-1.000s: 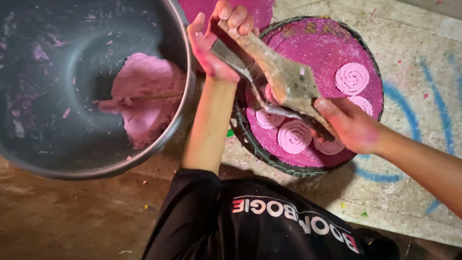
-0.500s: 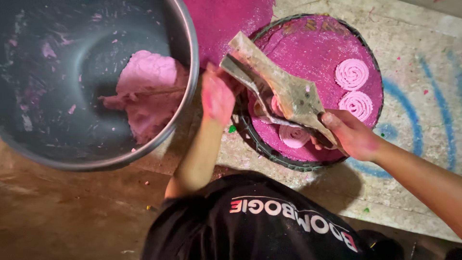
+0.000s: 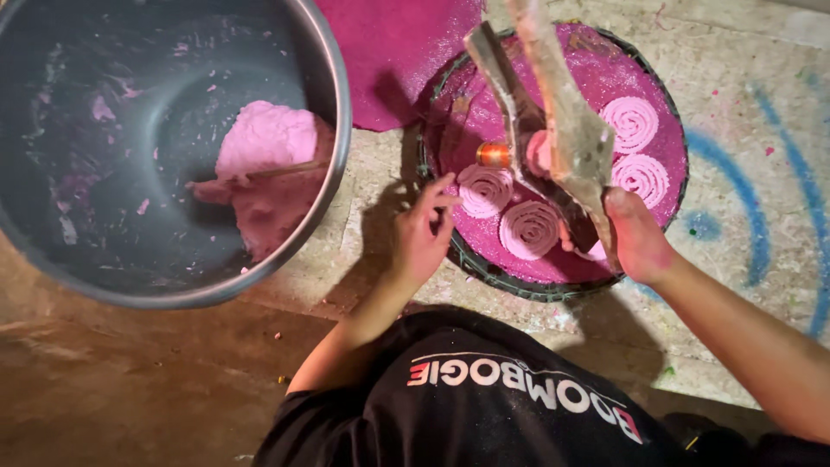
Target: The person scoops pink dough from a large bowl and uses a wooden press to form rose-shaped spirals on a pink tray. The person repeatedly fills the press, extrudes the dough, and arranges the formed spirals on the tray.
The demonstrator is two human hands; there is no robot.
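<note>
Wooden press (image 3: 562, 130) top cut off by frame edge; it hides part of tray (image 3: 666, 104). Bowl (image 3: 333, 112) cropped left.

You have no package, no screen and no sign near your hands. The only thing like a label is the printed band (image 3: 527, 393) on your black shirt (image 3: 450, 432). It is one slightly slanted row of block letters, mostly white, with a reddish letter at the end towards your right arm. From the camera it appears upside down. It lies below your right hand (image 3: 635, 238), which grips the wooden press (image 3: 562, 130), and below your left hand (image 3: 419, 233) with its spread fingers. It is well apart from both grips and close to your body.
</note>
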